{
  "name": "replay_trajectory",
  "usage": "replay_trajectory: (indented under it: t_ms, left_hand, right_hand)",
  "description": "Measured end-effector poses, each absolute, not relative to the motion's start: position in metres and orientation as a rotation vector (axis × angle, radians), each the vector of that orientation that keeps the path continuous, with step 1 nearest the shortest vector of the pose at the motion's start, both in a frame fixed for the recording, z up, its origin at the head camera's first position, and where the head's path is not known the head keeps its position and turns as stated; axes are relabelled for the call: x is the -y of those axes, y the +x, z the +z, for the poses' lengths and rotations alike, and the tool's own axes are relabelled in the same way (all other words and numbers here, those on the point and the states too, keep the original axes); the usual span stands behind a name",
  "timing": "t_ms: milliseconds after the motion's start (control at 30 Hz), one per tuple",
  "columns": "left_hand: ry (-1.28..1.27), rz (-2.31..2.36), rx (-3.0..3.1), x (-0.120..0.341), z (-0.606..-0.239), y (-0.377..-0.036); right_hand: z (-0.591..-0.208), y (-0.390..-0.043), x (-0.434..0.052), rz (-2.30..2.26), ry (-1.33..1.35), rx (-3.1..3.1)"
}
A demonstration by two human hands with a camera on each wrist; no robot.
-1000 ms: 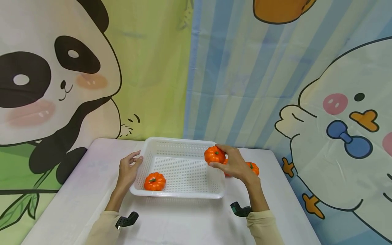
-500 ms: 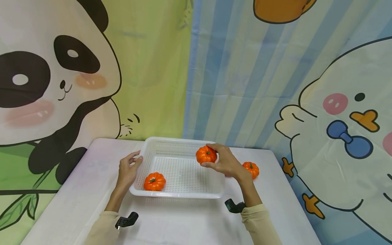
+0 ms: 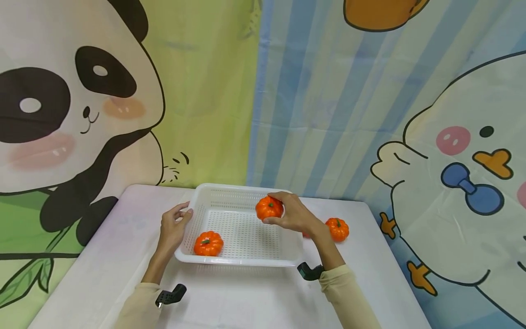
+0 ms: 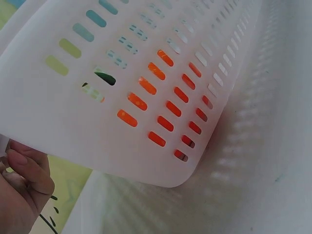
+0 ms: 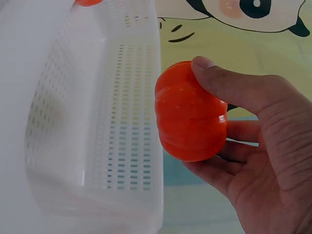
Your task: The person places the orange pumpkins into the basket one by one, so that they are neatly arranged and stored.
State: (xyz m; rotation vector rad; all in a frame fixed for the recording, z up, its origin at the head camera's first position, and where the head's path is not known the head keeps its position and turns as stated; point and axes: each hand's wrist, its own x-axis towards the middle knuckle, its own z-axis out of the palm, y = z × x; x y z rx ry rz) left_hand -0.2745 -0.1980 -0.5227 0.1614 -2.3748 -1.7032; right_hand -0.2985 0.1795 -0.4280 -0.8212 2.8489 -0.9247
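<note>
Orange pumpkin has moved left in the last second: the right hand grips it and now holds it over the basket, no longer at its right rim. It looks small, ribbed and glossy, with a green stem. The left hand still rests with relaxed fingers at the left rim.

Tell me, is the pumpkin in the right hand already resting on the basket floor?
No, the right hand holds the pumpkin in the air above the basket.

Red thing on the table mostly hidden behind the right hand, identity unclear
</note>
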Motion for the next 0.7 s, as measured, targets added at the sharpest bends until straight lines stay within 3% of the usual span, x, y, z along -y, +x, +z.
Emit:
replay_trajectory:
  t_ms: [400, 700]
  left_hand:
    - [0.150, -1.716, 2.361, 0.197, -0.524, -0.278]
    - [0.151, -1.716, 2.352, 0.198, -0.526, -0.278]
  right_hand:
    - [-0.434, -0.313, -0.152, -0.829, -1.049, -2.821]
    - [-0.443, -0.326, -0.127, -0.824, -1.064, -2.729]
